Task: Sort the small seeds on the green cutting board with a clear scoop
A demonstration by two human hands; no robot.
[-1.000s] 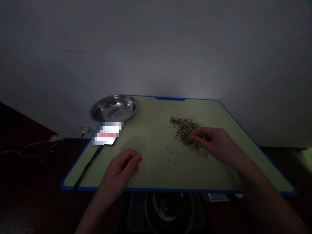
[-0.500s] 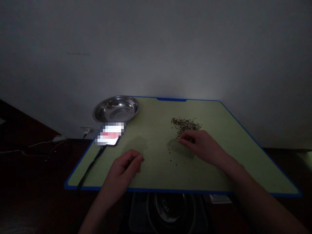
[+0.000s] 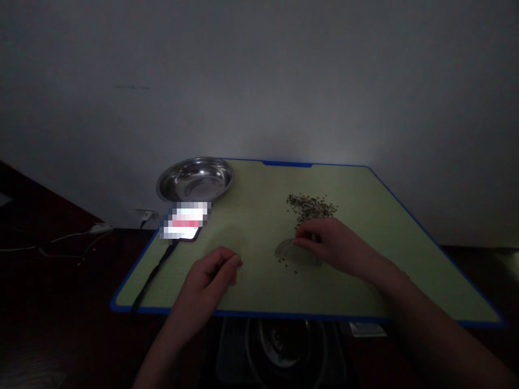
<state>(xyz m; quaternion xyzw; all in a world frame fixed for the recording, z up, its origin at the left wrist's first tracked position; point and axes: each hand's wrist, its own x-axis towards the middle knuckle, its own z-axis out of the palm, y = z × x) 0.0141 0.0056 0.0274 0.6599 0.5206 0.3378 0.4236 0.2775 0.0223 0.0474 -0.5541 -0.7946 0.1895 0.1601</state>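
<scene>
A clear, round-edged plastic piece [image 3: 285,247], which looks like a protractor, is pinched at its top by my right hand [image 3: 330,241]. It sits low over the table, partly hidden by the fingers. Just beyond my right hand lies a spread of small dark beans or seeds [image 3: 310,206]. A few loose dark grains [image 3: 286,265] lie on the near side of the clear piece. My left hand [image 3: 214,273] is curled closed above the table's near left part, thumb against the fingers; what it holds, if anything, is hidden.
The pale green table [image 3: 251,216] has a blue rim. A shiny metal basin [image 3: 194,181] stands at its far left corner, with a lit phone [image 3: 186,221] and dark strap [image 3: 154,275] in front. Below the near edge is a round dark vessel [image 3: 286,346]. A wall rises behind.
The clear piece in my right hand has shifted slightly left and down, tilting flatter. Loose grains near it lie a little differently. My left hand has barely moved; the view has shifted slightly.
</scene>
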